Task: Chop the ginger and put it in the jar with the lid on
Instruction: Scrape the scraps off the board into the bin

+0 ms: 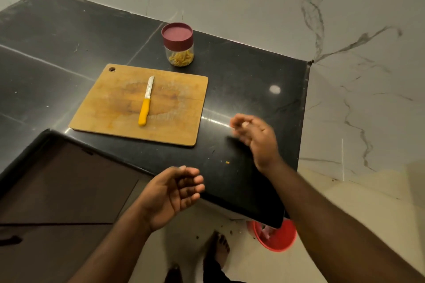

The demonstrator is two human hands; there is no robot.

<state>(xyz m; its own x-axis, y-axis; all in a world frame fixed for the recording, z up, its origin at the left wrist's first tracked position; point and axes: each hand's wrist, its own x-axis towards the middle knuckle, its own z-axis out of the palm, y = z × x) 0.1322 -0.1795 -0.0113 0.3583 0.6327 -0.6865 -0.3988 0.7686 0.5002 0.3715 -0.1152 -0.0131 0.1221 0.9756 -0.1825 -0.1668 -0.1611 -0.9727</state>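
Head view: lidded jar (pixel 179 47) stands well beyond both loose, empty grips (pixel 171 193) (pixel 254 135).

Yellow-handled knife (pixel 145 101), maroon lid (pixel 177 32)

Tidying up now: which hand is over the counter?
The right hand, raised over the black counter; the left hand hangs off its front edge.

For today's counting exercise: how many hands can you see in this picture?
2. The left hand hangs off the counter's near edge; the right hand hovers above the counter, right of the chopping board. Both hold nothing.
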